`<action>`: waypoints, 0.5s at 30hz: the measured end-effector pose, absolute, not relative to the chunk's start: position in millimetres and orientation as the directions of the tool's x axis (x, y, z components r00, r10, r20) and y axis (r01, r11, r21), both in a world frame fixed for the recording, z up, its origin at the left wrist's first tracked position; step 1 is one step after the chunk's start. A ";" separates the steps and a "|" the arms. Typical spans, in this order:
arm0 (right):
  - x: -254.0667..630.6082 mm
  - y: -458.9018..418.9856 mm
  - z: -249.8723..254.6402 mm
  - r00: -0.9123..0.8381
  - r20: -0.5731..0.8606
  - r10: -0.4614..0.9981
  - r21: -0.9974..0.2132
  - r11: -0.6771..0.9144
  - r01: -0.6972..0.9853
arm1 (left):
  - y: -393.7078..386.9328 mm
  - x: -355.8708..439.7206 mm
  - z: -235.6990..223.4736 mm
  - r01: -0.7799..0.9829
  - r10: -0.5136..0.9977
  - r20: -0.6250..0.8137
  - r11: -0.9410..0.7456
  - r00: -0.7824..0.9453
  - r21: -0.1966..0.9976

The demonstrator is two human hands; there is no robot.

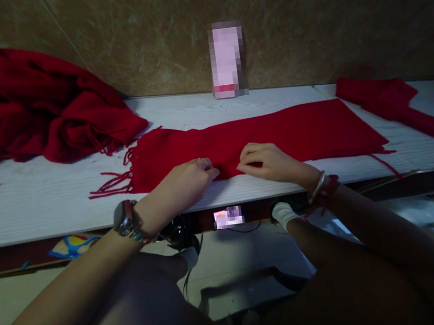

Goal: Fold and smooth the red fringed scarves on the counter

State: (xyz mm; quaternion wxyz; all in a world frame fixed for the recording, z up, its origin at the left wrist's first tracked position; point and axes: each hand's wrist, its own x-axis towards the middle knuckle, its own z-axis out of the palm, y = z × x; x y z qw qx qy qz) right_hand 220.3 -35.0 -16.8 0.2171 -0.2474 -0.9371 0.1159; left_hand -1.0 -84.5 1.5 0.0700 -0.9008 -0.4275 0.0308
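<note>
A red fringed scarf [277,134] lies spread flat along the white table [48,204], fringe at its left end. My left hand [187,179], with a ring and a wristwatch, pinches the scarf's near edge at the middle. My right hand [266,161], wearing a bangle and red thread, rests curled on the same edge just to the right, fingers closed on the cloth. The two hands are a short gap apart.
A heap of red scarves [48,109] sits at the back left. Another folded red scarf [391,99] lies at the far right. A pink blurred box [226,61] stands against the wall. My knees and the floor show below the table edge.
</note>
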 end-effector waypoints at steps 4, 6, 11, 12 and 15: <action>214.1 -21.4 1.9 -0.724 0.411 0.554 -0.276 0.832 0.481 | -87.4 2.4 1.5 0.752 0.759 0.030 -0.637 0.650 -0.168; 205.1 -6.8 10.6 -0.682 0.447 0.579 -0.262 0.814 0.519 | -86.9 1.9 0.2 0.744 0.750 0.037 -0.649 0.661 -0.158; 171.0 42.9 12.5 -0.633 0.399 0.663 -0.243 0.742 0.625 | -84.8 -2.5 0.2 0.730 0.734 0.030 -0.670 0.679 -0.135; 164.0 50.7 9.2 -0.624 0.378 0.684 -0.240 0.724 0.647 | -84.7 -3.4 0.9 0.724 0.727 0.027 -0.678 0.686 -0.129; 147.3 62.9 -3.2 -0.618 0.296 0.728 -0.235 0.683 0.692 | -84.8 -5.5 2.7 0.711 0.713 0.024 -0.693 0.700 -0.119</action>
